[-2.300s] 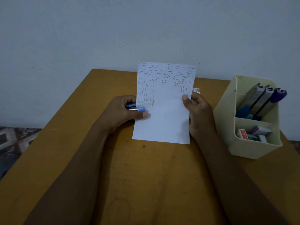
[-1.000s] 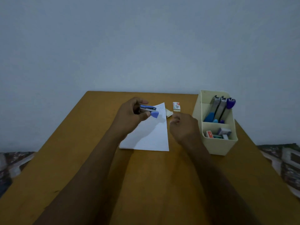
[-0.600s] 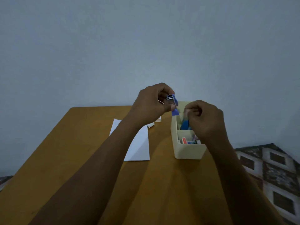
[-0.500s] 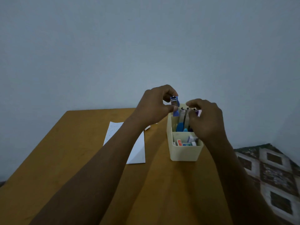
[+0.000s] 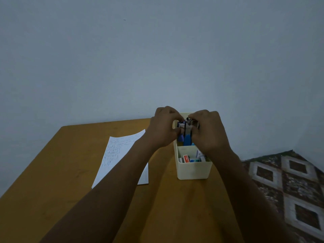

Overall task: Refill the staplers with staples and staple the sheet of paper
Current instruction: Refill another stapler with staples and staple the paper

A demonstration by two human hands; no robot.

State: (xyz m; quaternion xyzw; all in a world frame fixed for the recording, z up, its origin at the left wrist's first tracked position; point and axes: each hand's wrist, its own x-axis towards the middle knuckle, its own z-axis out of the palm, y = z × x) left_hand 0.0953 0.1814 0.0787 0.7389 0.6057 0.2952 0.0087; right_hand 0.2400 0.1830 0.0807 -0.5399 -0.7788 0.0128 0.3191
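Left hand pinches one purple stapler upright in the rear compartment of the organizer — I count three staplers visible there. Right hand curls over their tops, grip unclear; one sheet lies on the table alongside.

Bare hands and bare forearms of one person.

The left hand and right hand are bare, with rounded knuckles showing along their backs. The left forearm and right forearm are bare too, uncovered down to the bottom edge of the picture, smooth and narrowing toward the wrists. Dim light leaves nails and finer skin marks too dark to make out.
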